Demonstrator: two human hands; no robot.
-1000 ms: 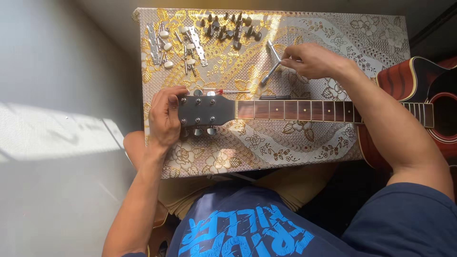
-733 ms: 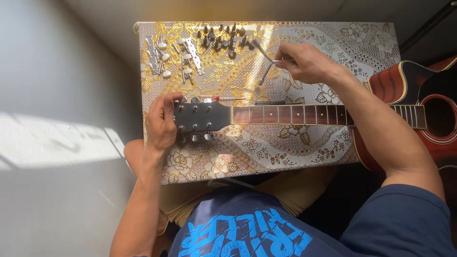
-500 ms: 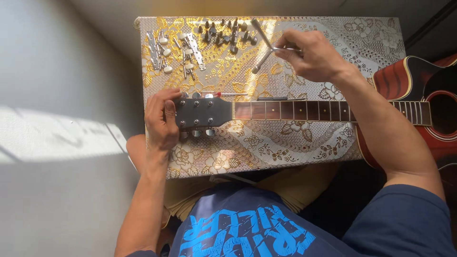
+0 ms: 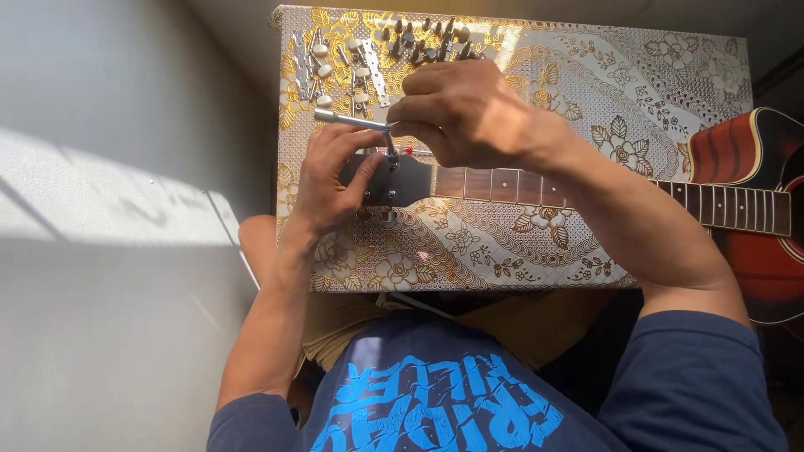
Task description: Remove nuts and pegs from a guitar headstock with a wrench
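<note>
The left hand (image 4: 331, 180) grips the guitar head (image 4: 394, 180) near the table's (image 4: 670, 75) left edge. The right hand (image 4: 465, 113) pinches a metal tool (image 4: 352, 121) on it.

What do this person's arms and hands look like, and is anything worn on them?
Both hands, the left hand and the right hand, are bare: no gloves, rings or watch show. Dark navy sleeves are pushed up, leaving the forearms uncovered.

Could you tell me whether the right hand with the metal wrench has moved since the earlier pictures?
Yes. The right hand carried the wrench leftward along the neck onto the guitar headstock.
</note>
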